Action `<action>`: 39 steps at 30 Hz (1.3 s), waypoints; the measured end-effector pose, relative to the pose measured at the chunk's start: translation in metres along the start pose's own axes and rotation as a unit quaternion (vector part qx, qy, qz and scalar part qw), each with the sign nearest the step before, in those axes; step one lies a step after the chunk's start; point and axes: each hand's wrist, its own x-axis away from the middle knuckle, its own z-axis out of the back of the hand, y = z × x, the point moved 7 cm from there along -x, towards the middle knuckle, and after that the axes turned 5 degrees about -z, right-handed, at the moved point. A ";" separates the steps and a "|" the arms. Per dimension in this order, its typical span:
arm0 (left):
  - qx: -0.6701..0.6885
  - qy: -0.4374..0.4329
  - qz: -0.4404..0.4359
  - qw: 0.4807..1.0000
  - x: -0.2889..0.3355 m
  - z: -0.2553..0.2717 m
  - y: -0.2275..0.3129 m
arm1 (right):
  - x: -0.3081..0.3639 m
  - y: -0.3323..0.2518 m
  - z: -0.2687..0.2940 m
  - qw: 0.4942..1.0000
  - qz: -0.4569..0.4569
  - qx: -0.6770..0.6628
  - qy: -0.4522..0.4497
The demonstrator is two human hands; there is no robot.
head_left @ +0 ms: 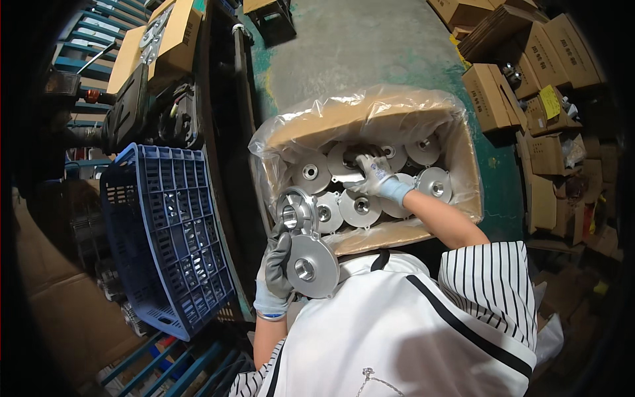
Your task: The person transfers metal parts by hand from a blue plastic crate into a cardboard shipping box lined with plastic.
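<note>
Both my hands wear grey-and-white work gloves. My left hand (pixel 275 270) is closed round the edge of a round cast-metal end cover (pixel 320 257), outside the near left corner of a carton (pixel 357 129). A second metal cover (pixel 305 206), with a ribbed inner side, sits against its upper edge; the left fingers touch both. Inside the carton, my right hand (pixel 372 173) has its fingers curled over the hub of a cover (pixel 338 164) in the far row. Several more covers (pixel 360 208) lie there in rows, hubs up; the right glove partly hides some.
Clear plastic lines the carton and hangs over its rim. To my left stands a blue plastic crate (pixel 175 238) of metal parts, beyond it an open box (pixel 178 40) of more parts. Stacked cardboard boxes (pixel 489 99) line the right side.
</note>
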 end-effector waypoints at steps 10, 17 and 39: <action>0.409 -0.047 0.240 0.879 -0.017 -0.012 -0.055 | 0.061 -0.093 0.010 0.493 0.048 -0.821 -0.283; -0.098 -0.109 -0.063 0.987 -0.034 -0.038 -0.045 | 0.082 -0.018 -0.033 0.798 0.091 -0.591 0.075; -0.077 -0.029 -0.161 0.983 -0.034 -0.017 -0.050 | 0.014 0.046 0.041 0.975 -0.130 0.166 -0.077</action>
